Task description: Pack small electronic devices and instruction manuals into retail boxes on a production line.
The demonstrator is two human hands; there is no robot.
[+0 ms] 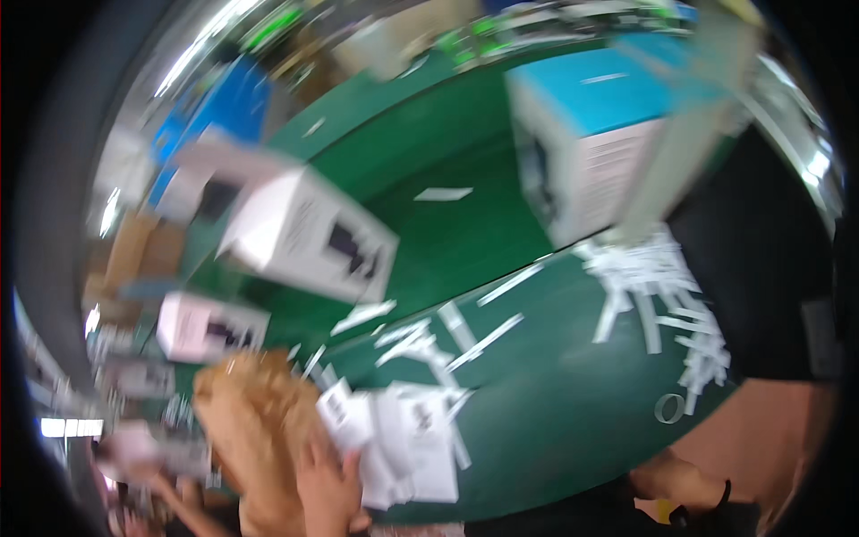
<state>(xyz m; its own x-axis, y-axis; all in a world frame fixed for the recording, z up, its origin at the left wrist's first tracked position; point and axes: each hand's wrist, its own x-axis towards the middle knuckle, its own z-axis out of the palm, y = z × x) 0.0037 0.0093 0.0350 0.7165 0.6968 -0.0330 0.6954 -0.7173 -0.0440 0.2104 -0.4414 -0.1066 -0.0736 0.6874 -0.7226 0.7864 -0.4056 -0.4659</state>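
Note:
My left hand (327,479) lies at the near left of the green table (555,430), its fingers stretched out. It rests against the left edge of a stack of white printed leaflets (425,452), beside a crumpled brown bundle (255,421) that looks like paper or a bag. The picture is smeared by motion, so how firmly the hand touches either one does not show. At the lower right, past the table edge, bare skin with a dark wristband appears to be my right arm (676,481). Its fingers cannot be made out.
White paper strips (658,268) pile up at the right, with a loose tape-like ring (668,409) near them. White printed boxes (309,237) stand at the left, a smaller one (215,328) nearer. A blue-topped carton (586,134) stands far right beside a pale post (684,148). Another person's arm (183,506) shows lower left.

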